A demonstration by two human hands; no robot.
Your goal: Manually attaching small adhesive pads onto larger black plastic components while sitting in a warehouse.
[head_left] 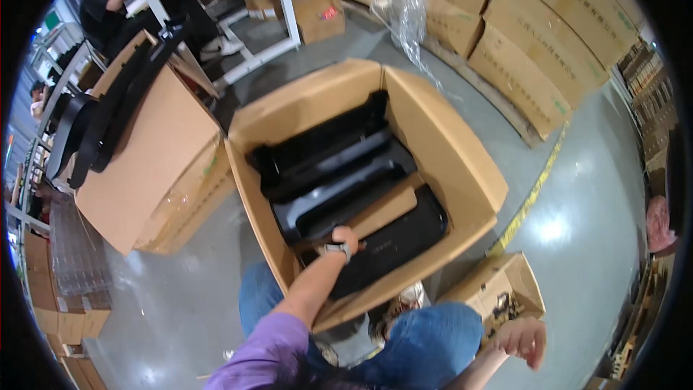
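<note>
A large open carton point(446, 137) stands before me with several long black plastic parts point(346, 186) lying in it. My left hand point(346, 238), a watch on its wrist, reaches into the carton. Its fingers are closed at the edge of the nearest black plastic panel point(395, 245), and the fingertips are partly hidden. A brown cardboard strip point(382, 211) lies between this panel and the parts behind it. Off to the right, my right hand point(524, 341) hangs in the air with its fingers loosely apart and nothing in them. It is nearest a small carton point(530, 282) holding small dark and tan pieces.
At the left, black curved parts point(115, 112) lie across another carton point(155, 159). Stacked cartons point(538, 50) rest on a pallet point(498, 97) at the back right. A white-framed bench point(285, 7) and a seated person point(108, 0) are farther off. Yellow tape point(534, 191) marks the floor.
</note>
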